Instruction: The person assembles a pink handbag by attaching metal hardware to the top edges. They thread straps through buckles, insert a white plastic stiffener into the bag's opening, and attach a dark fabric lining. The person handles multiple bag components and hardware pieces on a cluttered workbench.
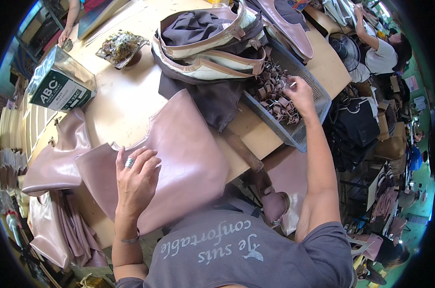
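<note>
At your far left a green and white tin (60,85) stands on the wooden table (126,103), with a dish of scraps (120,47) behind it. Your left hand (135,177) lies flat, fingers spread and palm down, on the pink leather panel (179,158) that hangs over the table edge; it presses the panel but grips nothing. Just right of that, a pile of bags (212,43) sits beside a grey mesh tray (308,103). Your right arm stretches out straight, and your right hand (299,91) reaches into the tray, fingertips pinched on a brown leather loop (275,93) among many.
</note>
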Motion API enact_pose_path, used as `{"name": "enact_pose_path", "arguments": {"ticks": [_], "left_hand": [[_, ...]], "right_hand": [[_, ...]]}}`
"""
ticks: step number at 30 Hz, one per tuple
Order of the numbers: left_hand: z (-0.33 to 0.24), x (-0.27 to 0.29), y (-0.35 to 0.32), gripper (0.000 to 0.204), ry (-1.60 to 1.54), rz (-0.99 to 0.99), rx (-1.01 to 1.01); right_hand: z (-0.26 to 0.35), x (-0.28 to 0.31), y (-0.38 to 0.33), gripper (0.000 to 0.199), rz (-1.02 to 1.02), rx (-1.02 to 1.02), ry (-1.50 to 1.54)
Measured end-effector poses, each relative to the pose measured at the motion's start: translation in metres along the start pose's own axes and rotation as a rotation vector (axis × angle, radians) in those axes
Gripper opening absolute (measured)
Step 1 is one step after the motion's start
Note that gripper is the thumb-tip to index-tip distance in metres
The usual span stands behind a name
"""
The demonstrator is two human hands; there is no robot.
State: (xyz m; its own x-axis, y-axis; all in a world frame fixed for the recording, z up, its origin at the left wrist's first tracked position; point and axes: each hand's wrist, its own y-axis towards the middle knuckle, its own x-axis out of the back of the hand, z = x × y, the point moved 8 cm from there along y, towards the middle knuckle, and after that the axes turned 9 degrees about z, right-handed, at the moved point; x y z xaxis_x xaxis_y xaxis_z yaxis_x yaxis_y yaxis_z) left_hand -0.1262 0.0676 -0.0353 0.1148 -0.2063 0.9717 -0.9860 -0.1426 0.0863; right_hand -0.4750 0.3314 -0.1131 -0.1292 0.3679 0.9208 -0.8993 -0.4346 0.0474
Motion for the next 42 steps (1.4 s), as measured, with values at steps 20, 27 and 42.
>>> {"name": "enact_pose_path", "arguments": {"ticks": [20, 27, 42], "left_hand": [[-0.013, -0.024, 0.019, 0.013, -0.121, 0.095, -0.087], [-0.006, -0.038, 0.02, 0.014, -0.126, 0.133, -0.082], [-0.049, -0.05, 0.067, 0.026, -0.231, 0.226, -0.302]], "right_hand": [[0.007, -0.011, 0.002, 0.034, 0.133, 0.013, 0.104], [-0.017, 0.008, -0.009, 0.026, 0.164, -0.14, 0.705], [-0.008, 0.02, -0.031, 0.016, 0.041, -0.108, 1.137]]}}
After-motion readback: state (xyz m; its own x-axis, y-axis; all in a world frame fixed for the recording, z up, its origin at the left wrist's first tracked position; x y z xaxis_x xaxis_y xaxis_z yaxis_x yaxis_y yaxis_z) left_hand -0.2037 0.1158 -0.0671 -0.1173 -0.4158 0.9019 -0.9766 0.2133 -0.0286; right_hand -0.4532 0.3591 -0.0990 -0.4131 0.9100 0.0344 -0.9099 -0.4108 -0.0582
